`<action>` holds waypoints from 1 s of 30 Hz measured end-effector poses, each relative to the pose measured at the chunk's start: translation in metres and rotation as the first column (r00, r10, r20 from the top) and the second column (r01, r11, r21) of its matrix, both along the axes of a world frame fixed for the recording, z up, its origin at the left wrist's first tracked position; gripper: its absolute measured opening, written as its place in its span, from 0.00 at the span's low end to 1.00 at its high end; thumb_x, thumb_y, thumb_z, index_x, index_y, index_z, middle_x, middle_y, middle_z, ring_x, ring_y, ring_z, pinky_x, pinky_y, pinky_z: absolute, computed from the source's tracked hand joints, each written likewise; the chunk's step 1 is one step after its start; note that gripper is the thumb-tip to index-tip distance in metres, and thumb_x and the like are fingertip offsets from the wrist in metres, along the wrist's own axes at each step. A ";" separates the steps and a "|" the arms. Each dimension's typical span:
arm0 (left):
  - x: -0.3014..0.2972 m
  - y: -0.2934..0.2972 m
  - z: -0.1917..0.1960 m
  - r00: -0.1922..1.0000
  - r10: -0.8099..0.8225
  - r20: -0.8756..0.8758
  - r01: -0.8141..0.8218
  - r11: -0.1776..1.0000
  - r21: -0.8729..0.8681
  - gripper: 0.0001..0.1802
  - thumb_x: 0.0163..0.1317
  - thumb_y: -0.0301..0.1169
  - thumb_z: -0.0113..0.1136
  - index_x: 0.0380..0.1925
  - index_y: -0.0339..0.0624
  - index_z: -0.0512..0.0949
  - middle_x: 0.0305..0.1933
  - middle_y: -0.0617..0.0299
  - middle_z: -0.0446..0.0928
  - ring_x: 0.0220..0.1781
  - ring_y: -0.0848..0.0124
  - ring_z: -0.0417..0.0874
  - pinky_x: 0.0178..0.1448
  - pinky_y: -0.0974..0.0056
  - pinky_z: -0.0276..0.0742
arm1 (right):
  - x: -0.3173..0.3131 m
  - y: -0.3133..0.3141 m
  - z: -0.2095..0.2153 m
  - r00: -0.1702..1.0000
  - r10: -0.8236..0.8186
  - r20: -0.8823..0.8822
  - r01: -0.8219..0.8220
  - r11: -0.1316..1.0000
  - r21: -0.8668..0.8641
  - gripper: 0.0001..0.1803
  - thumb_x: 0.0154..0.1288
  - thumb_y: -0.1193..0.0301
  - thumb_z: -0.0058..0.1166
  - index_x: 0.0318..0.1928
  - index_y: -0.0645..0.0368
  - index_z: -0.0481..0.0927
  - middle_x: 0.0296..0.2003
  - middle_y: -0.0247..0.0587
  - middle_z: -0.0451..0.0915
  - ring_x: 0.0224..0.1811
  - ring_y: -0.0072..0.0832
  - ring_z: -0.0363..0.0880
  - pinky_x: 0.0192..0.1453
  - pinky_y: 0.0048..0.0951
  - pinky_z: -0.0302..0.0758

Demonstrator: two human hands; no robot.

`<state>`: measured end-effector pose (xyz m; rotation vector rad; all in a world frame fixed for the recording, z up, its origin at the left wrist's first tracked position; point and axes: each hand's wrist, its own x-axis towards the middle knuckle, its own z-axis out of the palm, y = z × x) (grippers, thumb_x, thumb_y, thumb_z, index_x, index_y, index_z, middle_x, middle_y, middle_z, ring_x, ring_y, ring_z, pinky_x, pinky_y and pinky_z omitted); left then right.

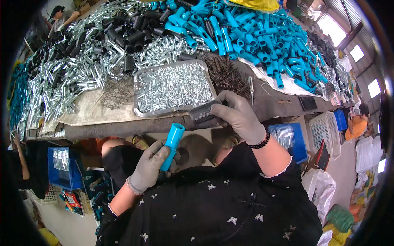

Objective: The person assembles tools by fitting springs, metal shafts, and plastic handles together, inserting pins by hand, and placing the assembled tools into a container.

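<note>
My left hand (pixel 147 167), in a grey glove, is closed round a teal plastic tube (pixel 175 134) with a wider open top, tilted in front of my body. My gloved right hand (pixel 243 119) pinches a black ribbed plastic sleeve (pixel 201 113) at the table's front edge, by the corner of a clear tray (pixel 137 108) full of small shiny metal pieces. The two parts are apart. Behind my right hand lies a heap of dark coil springs (pixel 226 73). A thin screwdriver-like tool (pixel 251 89) lies beside it.
Heaps cover the table: teal plastic tubes (pixel 254 39), black sleeves (pixel 137 33) and shiny metal tubes (pixel 69 82). Thin wire springs (pixel 119 92) lie left of the tray. Blue bins (pixel 61 174) stand low on both sides. Other people are at far left and far right.
</note>
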<state>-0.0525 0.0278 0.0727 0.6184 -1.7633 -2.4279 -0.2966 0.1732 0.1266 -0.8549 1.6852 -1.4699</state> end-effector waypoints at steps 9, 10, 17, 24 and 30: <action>-0.003 0.010 0.000 1.000 -0.019 0.005 0.019 1.000 -0.001 0.25 0.75 0.48 0.48 0.54 0.35 0.71 0.38 0.60 0.79 0.27 0.77 0.76 0.31 0.71 0.72 | 0.000 0.006 -0.021 0.995 0.046 -0.089 -0.047 0.999 -0.002 0.17 0.64 0.62 0.66 0.42 0.63 0.78 0.33 0.30 0.78 0.36 0.14 0.73 0.41 0.21 0.73; -0.004 0.010 0.000 1.000 -0.028 0.003 0.028 0.999 -0.028 0.25 0.75 0.48 0.48 0.54 0.35 0.72 0.37 0.61 0.78 0.27 0.77 0.75 0.30 0.71 0.71 | 0.001 0.007 -0.025 0.988 0.052 -0.145 -0.068 0.992 -0.108 0.18 0.64 0.62 0.65 0.43 0.63 0.78 0.37 0.32 0.78 0.39 0.15 0.73 0.44 0.22 0.73; -0.003 0.004 -0.013 0.999 -0.021 -0.026 0.022 0.999 0.024 0.31 0.70 0.54 0.55 0.54 0.34 0.71 0.39 0.56 0.79 0.26 0.74 0.78 0.29 0.70 0.73 | 0.000 0.024 -0.038 0.775 0.141 -0.616 -0.312 0.933 -0.178 0.28 0.60 0.74 0.62 0.62 0.62 0.72 0.52 0.49 0.75 0.54 0.41 0.75 0.60 0.37 0.72; -0.018 0.002 0.000 0.984 -0.140 0.113 0.168 0.936 -0.308 0.22 0.69 0.43 0.56 0.47 0.33 0.76 0.31 0.60 0.79 0.26 0.76 0.76 0.29 0.70 0.71 | 0.016 0.028 -0.049 0.728 0.141 -0.671 -0.323 0.934 -0.154 0.34 0.55 0.64 0.70 0.62 0.56 0.74 0.43 0.46 0.81 0.45 0.44 0.81 0.52 0.40 0.76; -0.027 -0.005 -0.013 0.883 -0.427 0.193 0.460 0.869 -0.181 0.24 0.69 0.45 0.60 0.50 0.32 0.78 0.28 0.63 0.79 0.28 0.77 0.78 0.32 0.71 0.73 | 0.038 0.015 -0.045 0.661 0.215 -0.719 -0.472 0.864 -0.176 0.19 0.59 0.61 0.68 0.45 0.59 0.79 0.37 0.43 0.82 0.38 0.44 0.82 0.42 0.39 0.76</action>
